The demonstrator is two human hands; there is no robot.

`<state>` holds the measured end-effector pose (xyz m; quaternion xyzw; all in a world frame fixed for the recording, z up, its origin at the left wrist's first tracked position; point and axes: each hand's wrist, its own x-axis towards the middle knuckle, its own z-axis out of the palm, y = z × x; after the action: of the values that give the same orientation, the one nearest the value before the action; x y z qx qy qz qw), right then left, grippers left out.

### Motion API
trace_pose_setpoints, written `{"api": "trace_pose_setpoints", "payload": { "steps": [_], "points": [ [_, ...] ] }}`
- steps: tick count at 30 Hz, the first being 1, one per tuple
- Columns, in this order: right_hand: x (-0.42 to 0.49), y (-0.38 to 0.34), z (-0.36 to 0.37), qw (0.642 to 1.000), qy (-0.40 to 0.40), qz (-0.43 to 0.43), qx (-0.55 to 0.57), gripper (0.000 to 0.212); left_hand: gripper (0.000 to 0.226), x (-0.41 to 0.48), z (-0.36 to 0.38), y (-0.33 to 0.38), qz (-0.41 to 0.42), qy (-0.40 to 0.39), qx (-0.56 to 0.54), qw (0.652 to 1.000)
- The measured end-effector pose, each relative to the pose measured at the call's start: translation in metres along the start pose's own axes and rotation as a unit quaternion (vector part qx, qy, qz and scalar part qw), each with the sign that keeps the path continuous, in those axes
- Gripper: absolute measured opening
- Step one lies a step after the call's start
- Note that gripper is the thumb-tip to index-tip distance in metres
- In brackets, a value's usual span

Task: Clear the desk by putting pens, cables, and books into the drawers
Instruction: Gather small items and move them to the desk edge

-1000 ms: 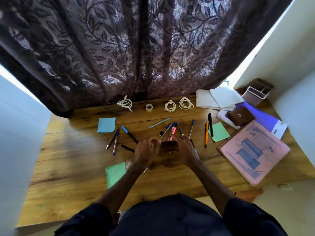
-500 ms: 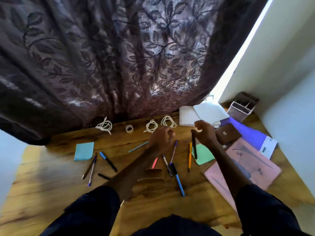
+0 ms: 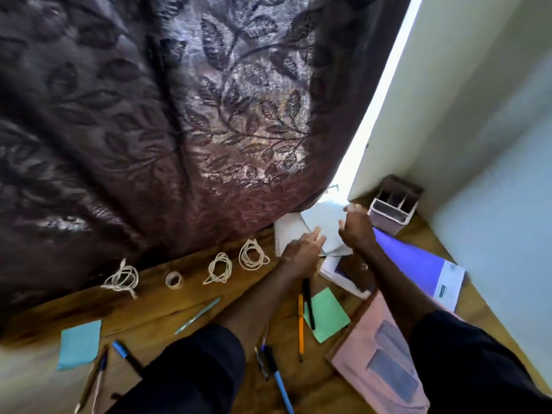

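Flatly, the left hand (image 3: 303, 248) presses the white notebook (image 3: 291, 231); right hand (image 3: 357, 228) just beside, grip unclear.

Books: we see a white spiral notebook (image 3: 288, 231) lying flat at the surface's (image 3: 179, 306) far edge.
Cables: three white coiled cords (image 3: 219, 268) in a row.
Pens: slim orange pen (image 3: 300, 327) beside black pen (image 3: 308, 303).

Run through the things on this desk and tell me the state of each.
Left hand: fingers straight, resting on the stacked notebooks.
Right hand: above those notebooks, grip unclear.
Cords: coiled, lying on the desk.
Tape roll: lying flat.
Pink folder: closed, flat.
Pen holder: upright.
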<state>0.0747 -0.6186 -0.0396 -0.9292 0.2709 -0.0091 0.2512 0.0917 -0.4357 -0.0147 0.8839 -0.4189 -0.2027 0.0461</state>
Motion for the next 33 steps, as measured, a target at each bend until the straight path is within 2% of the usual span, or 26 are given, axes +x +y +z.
{"api": "trace_pose_setpoints", "payload": {
  "steps": [4, 7, 10, 14, 17, 21, 24, 26, 27, 30, 33],
  "points": [
    [0.024, -0.007, 0.000, 0.996, -0.053, 0.028, -0.065, 0.056, 0.061, 0.010, 0.014, 0.003, -0.002, -0.063, 0.060, 0.996],
    [0.035, -0.014, 0.001, 0.989, -0.091, 0.068, -0.094, 0.075, 0.065, 0.012, 0.017, 0.004, -0.013, -0.065, 0.084, 0.994],
    [0.044, -0.026, -0.001, 0.986, -0.082, 0.108, -0.102, 0.081, 0.066, 0.015, 0.017, 0.006, -0.014, -0.066, 0.100, 0.993],
    [0.044, -0.039, -0.007, 0.984, -0.052, 0.142, -0.094, 0.070, 0.069, 0.018, 0.019, 0.007, -0.025, -0.073, 0.107, 0.991],
    [0.034, -0.046, -0.010, 0.988, 0.005, 0.122, -0.098, 0.058, 0.066, 0.016, 0.018, 0.005, -0.029, -0.077, 0.097, 0.992],
    [0.015, -0.049, -0.019, 0.995, 0.028, 0.097, -0.025, 0.036, 0.054, 0.012, 0.014, 0.002, -0.002, -0.036, 0.074, 0.997],
    [-0.007, -0.052, -0.029, 0.996, 0.053, 0.066, 0.008, 0.019, 0.051, -0.001, 0.011, 0.002, 0.019, 0.095, -0.019, 0.995],
    [-0.028, -0.057, -0.038, 0.995, 0.071, 0.048, 0.048, 0.014, 0.043, -0.019, 0.008, 0.003, -0.049, 0.173, -0.147, 0.973],
    [-0.041, -0.060, -0.042, 0.994, 0.077, 0.035, 0.073, 0.011, 0.038, -0.030, 0.009, 0.001, -0.096, 0.189, -0.210, 0.954],
    [-0.085, -0.075, -0.057, 0.991, 0.079, -0.002, 0.112, 0.010, 0.033, -0.060, 0.011, -0.012, -0.215, 0.177, -0.338, 0.899],
    [-0.132, -0.097, -0.064, 0.989, 0.066, -0.026, 0.131, 0.020, 0.054, -0.091, 0.014, -0.029, -0.232, 0.145, -0.425, 0.863]
  ]
}}
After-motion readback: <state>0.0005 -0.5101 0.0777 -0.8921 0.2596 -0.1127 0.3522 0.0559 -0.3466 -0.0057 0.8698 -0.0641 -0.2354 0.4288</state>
